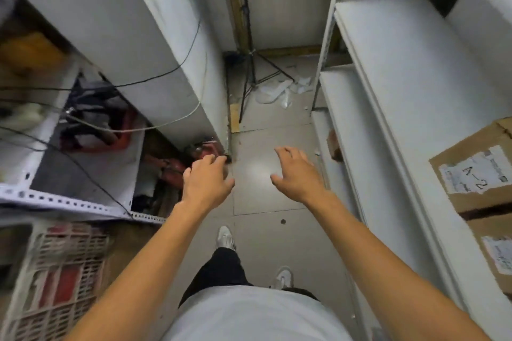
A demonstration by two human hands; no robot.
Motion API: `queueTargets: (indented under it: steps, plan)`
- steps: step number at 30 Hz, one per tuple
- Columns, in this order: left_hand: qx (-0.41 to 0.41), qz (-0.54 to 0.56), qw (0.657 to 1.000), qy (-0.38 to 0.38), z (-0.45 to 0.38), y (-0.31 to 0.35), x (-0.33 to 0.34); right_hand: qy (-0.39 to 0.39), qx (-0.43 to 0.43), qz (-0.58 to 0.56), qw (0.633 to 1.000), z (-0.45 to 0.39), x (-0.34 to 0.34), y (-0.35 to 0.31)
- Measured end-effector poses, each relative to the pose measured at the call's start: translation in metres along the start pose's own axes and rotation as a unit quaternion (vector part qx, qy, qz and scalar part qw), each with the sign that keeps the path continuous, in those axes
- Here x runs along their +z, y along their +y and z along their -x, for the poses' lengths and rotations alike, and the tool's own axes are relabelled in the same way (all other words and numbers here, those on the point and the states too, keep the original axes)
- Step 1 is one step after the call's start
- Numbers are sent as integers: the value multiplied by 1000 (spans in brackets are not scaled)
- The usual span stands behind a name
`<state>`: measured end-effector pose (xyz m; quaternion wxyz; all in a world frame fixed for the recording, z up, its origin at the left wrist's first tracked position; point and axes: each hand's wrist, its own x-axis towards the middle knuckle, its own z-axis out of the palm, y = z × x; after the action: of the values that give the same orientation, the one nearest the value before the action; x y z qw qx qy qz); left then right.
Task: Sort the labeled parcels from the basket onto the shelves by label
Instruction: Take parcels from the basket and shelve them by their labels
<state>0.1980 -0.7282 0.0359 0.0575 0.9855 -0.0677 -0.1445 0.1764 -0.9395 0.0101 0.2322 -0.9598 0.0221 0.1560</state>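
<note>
Reaching out, left hand (207, 180), right hand (297, 174), both empty, two parcels (475, 174) shelved

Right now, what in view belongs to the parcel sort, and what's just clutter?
Job:
- left hand and right hand, both empty
- cardboard parcel labeled A-2
- second parcel below it
- white shelves
- plastic basket

Clutter:
- tripod
- white scraps on floor
- black cables
</note>
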Motion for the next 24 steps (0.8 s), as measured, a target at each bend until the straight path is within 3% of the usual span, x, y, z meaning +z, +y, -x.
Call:
queueTargets:
  steps: [6,13,19,24]
  plan:
    - [-201,71,976,33,56,-113,-3,-72,-183,74,978,-35,38,-129]
    - [-398,185,894,92,167,-254,2,-147,-368,135,908,-23,110,-305]
    - [-497,221,831,118,252,-346,5,-190,-477,149,845,12,170,-429]
    - [-536,206,805,150,299,-402,1,-211,-508,167,818,27,211,-505]
